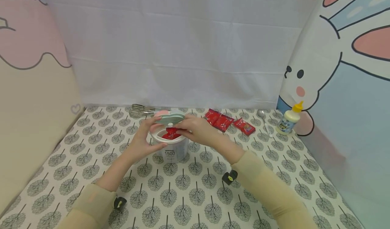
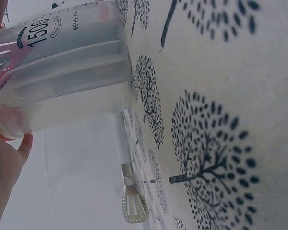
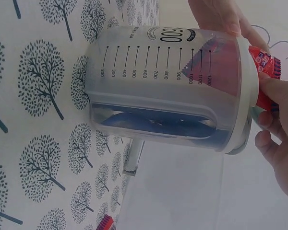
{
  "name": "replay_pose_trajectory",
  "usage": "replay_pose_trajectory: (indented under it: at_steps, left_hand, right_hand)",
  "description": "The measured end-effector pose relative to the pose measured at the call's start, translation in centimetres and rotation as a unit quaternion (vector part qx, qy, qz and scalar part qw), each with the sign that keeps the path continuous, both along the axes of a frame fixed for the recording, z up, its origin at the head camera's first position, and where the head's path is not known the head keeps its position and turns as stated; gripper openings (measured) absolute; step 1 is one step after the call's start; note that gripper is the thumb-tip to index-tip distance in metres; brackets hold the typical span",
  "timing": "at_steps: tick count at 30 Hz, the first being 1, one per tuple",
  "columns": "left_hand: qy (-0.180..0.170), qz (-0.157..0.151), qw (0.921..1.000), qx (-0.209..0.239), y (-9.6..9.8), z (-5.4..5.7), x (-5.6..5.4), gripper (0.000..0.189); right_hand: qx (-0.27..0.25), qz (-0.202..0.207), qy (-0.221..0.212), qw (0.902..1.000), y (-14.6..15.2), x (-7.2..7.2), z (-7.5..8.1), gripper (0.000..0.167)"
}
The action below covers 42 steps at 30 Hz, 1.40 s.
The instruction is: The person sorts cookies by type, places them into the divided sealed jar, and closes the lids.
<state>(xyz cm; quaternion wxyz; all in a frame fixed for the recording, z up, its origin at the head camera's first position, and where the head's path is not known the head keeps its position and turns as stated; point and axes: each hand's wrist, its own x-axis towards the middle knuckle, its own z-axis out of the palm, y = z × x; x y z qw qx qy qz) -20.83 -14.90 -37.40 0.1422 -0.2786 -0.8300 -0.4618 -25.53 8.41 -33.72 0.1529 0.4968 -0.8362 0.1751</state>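
Observation:
A clear plastic storage canister (image 1: 174, 153) with "1500" printed on it stands upright on the table. My left hand (image 1: 141, 141) grips it by the rim, thumb on the near side and fingers at the raised lid. The pale green lid flap (image 1: 171, 119) stands up behind the opening. Between the thumb and fingers of my right hand (image 1: 198, 129) is a red packet (image 1: 171, 134), pinched at its upper end. In the right wrist view, the red packet (image 3: 266, 91) pokes out above the white rim, while its lower part shows through the canister wall.
Several red packets (image 1: 223, 122) lie to the right behind the canister. Farther right are a metal spoon (image 1: 265, 123) and a yellow-capped squeeze bottle (image 1: 287, 120). Metal kitchen utensils (image 1: 141, 110) lie behind the canister, near the white back curtain (image 1: 182, 53).

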Motion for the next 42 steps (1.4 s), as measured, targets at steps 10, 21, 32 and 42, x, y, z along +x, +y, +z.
replay_pose_trajectory:
  at_steps: [10,21,32,42]
  left_hand:
    - [0.003,0.008,0.9999,-0.01,-0.1,-0.1,-0.2,0.087]
    - [-0.02,0.015,0.9997,-0.008,0.0,0.0,-0.1,0.087]
    - [-0.012,0.019,0.9997,-0.01,-0.3,-1.3,-1.0,0.088]
    - [-0.004,0.024,0.9996,-0.018,-1.1,-3.4,-2.3,0.09]
  right_hand:
    - [0.035,-0.046,-0.027,0.998,-0.7,0.3,1.0,0.021]
    - [0.01,-0.023,-0.03,0.9992,-0.5,0.2,0.2,0.017]
    - [0.029,0.033,-0.041,0.9982,0.7,-0.2,-0.9,0.022]
    - [-0.014,-0.028,-0.075,0.9967,7.1,-0.9,1.6,0.043]
